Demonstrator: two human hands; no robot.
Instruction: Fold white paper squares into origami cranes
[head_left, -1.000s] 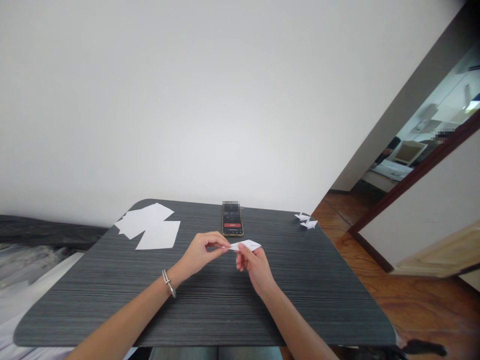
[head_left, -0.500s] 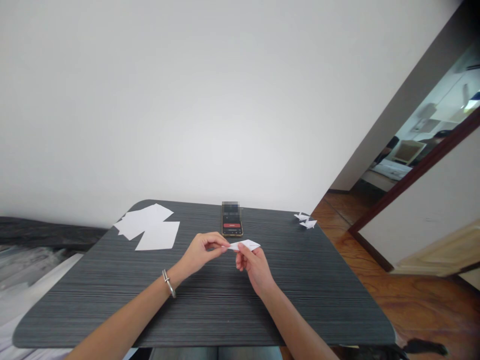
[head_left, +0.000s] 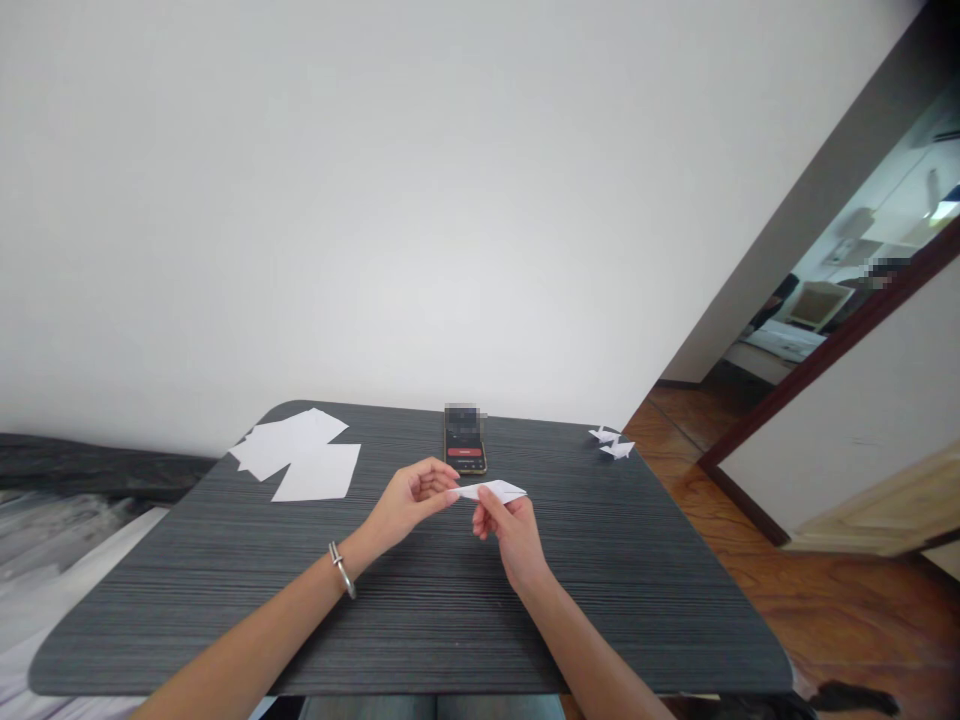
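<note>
A small folded white paper piece (head_left: 495, 490) is held just above the dark striped table (head_left: 420, 600). My left hand (head_left: 409, 497), with a metal bangle on its wrist, pinches the paper's left tip. My right hand (head_left: 510, 530) grips the paper from below near its middle, fingers closed around it. The pointed right end of the paper sticks out past my right hand.
Several flat white paper sheets (head_left: 300, 455) lie at the table's far left. A phone (head_left: 465, 445) lies at the far middle. Two small folded paper figures (head_left: 613, 442) sit at the far right corner. A white wall stands behind; wooden floor and a doorway are at right.
My left fingers have shifted slightly on the paper's tip and the paper has tilted a little. Both arms stay in nearly the same place.
</note>
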